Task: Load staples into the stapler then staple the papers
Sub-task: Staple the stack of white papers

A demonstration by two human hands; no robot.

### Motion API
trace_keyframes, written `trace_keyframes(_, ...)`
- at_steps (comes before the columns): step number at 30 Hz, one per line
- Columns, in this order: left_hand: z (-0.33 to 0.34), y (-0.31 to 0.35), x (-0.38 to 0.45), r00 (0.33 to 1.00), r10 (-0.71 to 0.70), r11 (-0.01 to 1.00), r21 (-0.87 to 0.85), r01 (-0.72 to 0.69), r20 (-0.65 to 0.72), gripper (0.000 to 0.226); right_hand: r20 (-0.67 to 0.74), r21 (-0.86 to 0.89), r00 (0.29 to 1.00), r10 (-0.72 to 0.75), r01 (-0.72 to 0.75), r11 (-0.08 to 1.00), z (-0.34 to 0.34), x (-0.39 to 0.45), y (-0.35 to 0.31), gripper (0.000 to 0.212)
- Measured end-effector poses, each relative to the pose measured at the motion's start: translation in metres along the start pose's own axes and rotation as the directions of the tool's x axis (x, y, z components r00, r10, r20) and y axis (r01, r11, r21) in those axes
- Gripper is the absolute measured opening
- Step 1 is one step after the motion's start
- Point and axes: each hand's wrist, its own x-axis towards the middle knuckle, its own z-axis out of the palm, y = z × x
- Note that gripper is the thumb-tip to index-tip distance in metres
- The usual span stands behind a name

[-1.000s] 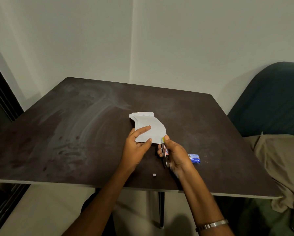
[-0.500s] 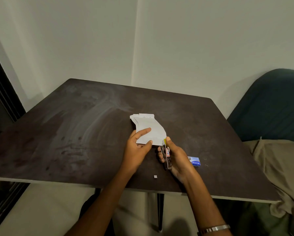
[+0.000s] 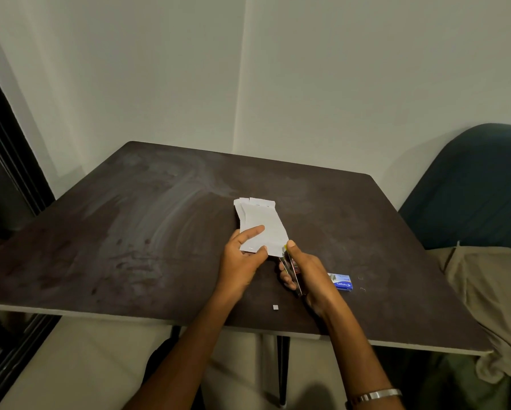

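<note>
A small stack of white papers lies fanned on the dark table. My left hand pinches the stack's near edge, thumb on top. My right hand grips a slim stapler, whose nose meets the near right corner of the papers. A blue staple box lies on the table just right of my right hand. A small strip of staples lies near the front edge.
A few loose staples lie right of the box. A dark teal chair and beige cloth stand to the right. The wall runs behind the table, and a dark frame is at the left.
The papers have turned slightly, now pointing more straight away from me. Both hands keep their hold, and the stapler stays at the papers' near right corner.
</note>
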Motion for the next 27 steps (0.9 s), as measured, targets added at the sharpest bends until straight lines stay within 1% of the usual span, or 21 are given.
trace_keyframes(4, -0.001, -0.001, 0.001, 1.000, -0.009, 1.000, 0.001, 0.009, -0.003, 0.040, 0.015, -0.070, 1.000, 0.007, -0.006, 0.998, 0.000, -0.002, -0.002, 0.056)
trace_keyframes(7, -0.006, -0.001, 0.006, 0.995, -0.046, 0.998, -0.037, 0.043, -0.093, 0.040, 0.034, 0.018, 0.999, 0.020, -0.020, 1.000, -0.007, -0.003, -0.001, 0.056)
trace_keyframes(8, -0.005, -0.001, 0.008, 0.995, -0.042, 0.999, -0.030, 0.039, -0.088, 0.040, 0.048, 0.028, 0.999, 0.022, -0.024, 0.999, -0.009, -0.002, -0.001, 0.057)
trace_keyframes(11, 0.000, -0.002, 0.006, 1.000, -0.022, 1.000, 0.014, 0.023, -0.015, 0.040, 0.057, -0.014, 0.998, 0.030, -0.029, 0.999, -0.011, -0.002, -0.001, 0.062)
trace_keyframes(15, -0.002, -0.002, 0.007, 0.999, -0.048, 0.999, -0.022, 0.048, -0.020, 0.038, 0.038, -0.069, 0.999, 0.019, -0.016, 0.997, -0.007, -0.003, -0.002, 0.064)
trace_keyframes(17, -0.003, -0.001, 0.007, 0.998, -0.056, 0.998, -0.033, 0.055, -0.016, 0.037, 0.023, -0.148, 1.000, 0.011, -0.008, 0.989, -0.006, -0.007, -0.003, 0.067)
trace_keyframes(22, -0.004, 0.000, 0.005, 0.998, -0.056, 0.998, -0.007, 0.056, -0.005, 0.037, 0.009, -0.349, 0.999, -0.051, 0.051, 0.936, -0.001, -0.013, -0.003, 0.059)
trace_keyframes(25, -0.005, 0.000, 0.005, 0.998, -0.055, 0.998, 0.016, 0.055, -0.009, 0.037, -0.011, -0.478, 0.995, -0.102, 0.085, 0.874, 0.003, -0.013, -0.003, 0.044)
trace_keyframes(27, -0.004, 0.000, 0.004, 0.998, -0.056, 0.998, 0.017, 0.056, -0.014, 0.037, -0.021, -0.582, 0.987, -0.162, 0.119, 0.804, 0.006, -0.013, -0.004, 0.036)
